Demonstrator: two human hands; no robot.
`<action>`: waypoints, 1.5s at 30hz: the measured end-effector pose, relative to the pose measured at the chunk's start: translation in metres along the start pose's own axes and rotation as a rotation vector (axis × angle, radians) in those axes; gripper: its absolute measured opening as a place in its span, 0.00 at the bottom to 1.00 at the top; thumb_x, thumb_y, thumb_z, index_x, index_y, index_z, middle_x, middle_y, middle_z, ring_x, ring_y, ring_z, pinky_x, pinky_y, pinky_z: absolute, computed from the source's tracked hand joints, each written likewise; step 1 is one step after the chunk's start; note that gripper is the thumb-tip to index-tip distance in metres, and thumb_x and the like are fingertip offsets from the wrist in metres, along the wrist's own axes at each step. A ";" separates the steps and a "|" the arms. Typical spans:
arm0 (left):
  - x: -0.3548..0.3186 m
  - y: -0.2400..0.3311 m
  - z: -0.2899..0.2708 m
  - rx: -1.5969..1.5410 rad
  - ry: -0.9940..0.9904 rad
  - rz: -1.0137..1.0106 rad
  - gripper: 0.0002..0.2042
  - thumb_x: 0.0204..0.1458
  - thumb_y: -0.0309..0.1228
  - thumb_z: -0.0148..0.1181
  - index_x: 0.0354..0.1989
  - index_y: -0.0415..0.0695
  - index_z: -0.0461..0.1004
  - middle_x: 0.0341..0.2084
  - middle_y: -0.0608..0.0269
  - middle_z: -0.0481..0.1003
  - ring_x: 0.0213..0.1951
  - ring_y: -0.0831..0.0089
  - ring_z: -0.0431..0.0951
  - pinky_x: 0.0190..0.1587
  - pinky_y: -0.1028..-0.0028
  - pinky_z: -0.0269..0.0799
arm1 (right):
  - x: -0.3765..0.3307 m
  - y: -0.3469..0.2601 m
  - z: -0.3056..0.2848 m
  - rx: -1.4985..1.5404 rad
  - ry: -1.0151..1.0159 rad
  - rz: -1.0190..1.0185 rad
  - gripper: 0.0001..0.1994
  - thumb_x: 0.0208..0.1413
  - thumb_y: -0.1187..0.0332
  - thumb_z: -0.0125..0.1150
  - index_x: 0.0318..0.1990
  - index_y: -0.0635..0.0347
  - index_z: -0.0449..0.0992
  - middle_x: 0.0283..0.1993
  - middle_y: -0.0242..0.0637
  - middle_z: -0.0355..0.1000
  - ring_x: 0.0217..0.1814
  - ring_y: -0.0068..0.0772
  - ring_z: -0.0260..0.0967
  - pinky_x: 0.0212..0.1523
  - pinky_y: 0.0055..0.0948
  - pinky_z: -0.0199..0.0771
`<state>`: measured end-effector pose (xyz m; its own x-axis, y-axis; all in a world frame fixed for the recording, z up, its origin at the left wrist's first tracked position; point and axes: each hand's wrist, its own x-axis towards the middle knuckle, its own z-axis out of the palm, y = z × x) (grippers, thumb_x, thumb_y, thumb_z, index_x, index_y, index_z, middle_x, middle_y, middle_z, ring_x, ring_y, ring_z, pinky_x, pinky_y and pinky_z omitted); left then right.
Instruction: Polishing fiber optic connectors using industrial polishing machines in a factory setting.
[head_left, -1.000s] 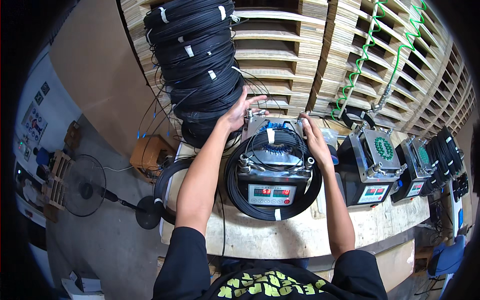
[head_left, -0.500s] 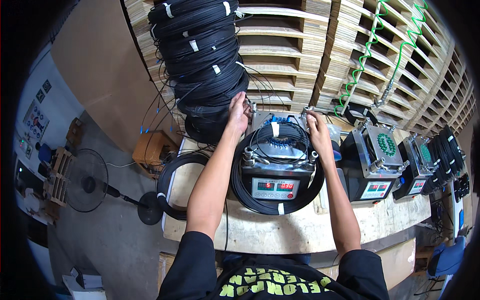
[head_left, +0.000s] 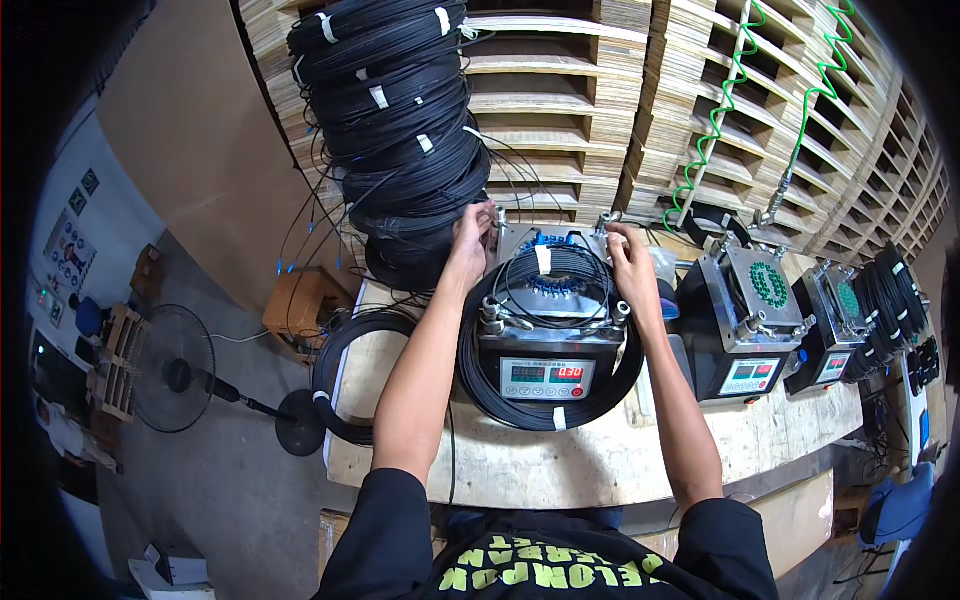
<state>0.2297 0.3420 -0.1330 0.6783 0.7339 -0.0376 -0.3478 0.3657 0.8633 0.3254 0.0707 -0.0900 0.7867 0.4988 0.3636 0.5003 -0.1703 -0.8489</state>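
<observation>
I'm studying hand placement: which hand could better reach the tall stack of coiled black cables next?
Likely the left hand: it's beside that cable stack, while the right hand is across the black, metal-topped machine.

Head-worn fisheye view, facing down and forward over the worktop [head_left: 530,485]
Close above left hand [head_left: 474,242] and right hand [head_left: 632,268] at mid-frame; shirt [head_left: 545,575] along the bottom edge, pallets [head_left: 545,73] across the top, straight lines bowing toward the dark rim.
</observation>
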 end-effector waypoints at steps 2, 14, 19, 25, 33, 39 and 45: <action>-0.003 0.003 -0.005 -0.138 0.002 0.022 0.18 0.59 0.51 0.54 0.36 0.47 0.77 0.32 0.65 0.78 0.40 0.77 0.74 0.43 0.71 0.67 | 0.000 -0.002 0.002 0.018 0.005 -0.018 0.17 0.68 0.60 0.52 0.56 0.60 0.74 0.32 0.48 0.76 0.34 0.36 0.73 0.39 0.35 0.72; 0.003 0.004 -0.002 -0.251 -0.001 -0.005 0.08 0.58 0.38 0.63 0.30 0.49 0.77 0.23 0.72 0.77 0.22 0.80 0.71 0.29 0.80 0.67 | -0.001 -0.009 0.000 -0.014 -0.003 -0.034 0.15 0.65 0.65 0.52 0.55 0.60 0.75 0.35 0.50 0.77 0.37 0.38 0.76 0.42 0.35 0.74; 0.014 -0.005 -0.009 0.110 0.005 -0.060 0.11 0.59 0.44 0.65 0.33 0.51 0.77 0.26 0.74 0.75 0.29 0.82 0.69 0.32 0.78 0.63 | -0.003 -0.016 -0.002 -0.038 -0.019 0.007 0.14 0.65 0.67 0.52 0.54 0.59 0.76 0.34 0.50 0.78 0.37 0.39 0.76 0.42 0.36 0.74; 0.007 -0.003 -0.009 -0.078 -0.006 -0.048 0.10 0.60 0.41 0.64 0.38 0.48 0.79 0.27 0.75 0.77 0.25 0.82 0.70 0.28 0.78 0.64 | -0.002 -0.001 -0.001 0.011 -0.011 0.013 0.15 0.63 0.66 0.51 0.53 0.60 0.76 0.34 0.52 0.78 0.37 0.40 0.77 0.42 0.36 0.74; -0.053 0.042 -0.006 0.520 -0.048 0.090 0.22 0.60 0.31 0.59 0.64 0.52 0.68 0.42 0.68 0.75 0.38 0.78 0.74 0.40 0.72 0.71 | 0.009 0.016 0.002 0.003 -0.013 -0.051 0.14 0.61 0.66 0.52 0.51 0.61 0.76 0.29 0.45 0.76 0.32 0.32 0.73 0.36 0.33 0.72; -0.146 0.042 -0.011 0.524 0.064 0.787 0.08 0.63 0.30 0.56 0.39 0.36 0.74 0.44 0.57 0.73 0.42 0.71 0.77 0.44 0.72 0.73 | 0.016 0.020 -0.001 -0.009 0.030 -0.090 0.15 0.61 0.67 0.53 0.51 0.63 0.77 0.33 0.48 0.78 0.36 0.35 0.76 0.40 0.32 0.74; -0.220 0.019 -0.020 1.046 -0.136 0.963 0.14 0.55 0.41 0.63 0.37 0.42 0.78 0.64 0.44 0.59 0.62 0.50 0.68 0.63 0.58 0.62 | 0.008 0.009 0.002 -0.029 0.052 -0.084 0.15 0.58 0.68 0.53 0.49 0.63 0.78 0.32 0.48 0.79 0.34 0.36 0.77 0.39 0.32 0.75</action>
<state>0.0609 0.1991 -0.1180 0.5323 0.3676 0.7626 -0.1119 -0.8623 0.4938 0.3359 0.0747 -0.0958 0.7590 0.4676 0.4530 0.5750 -0.1549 -0.8034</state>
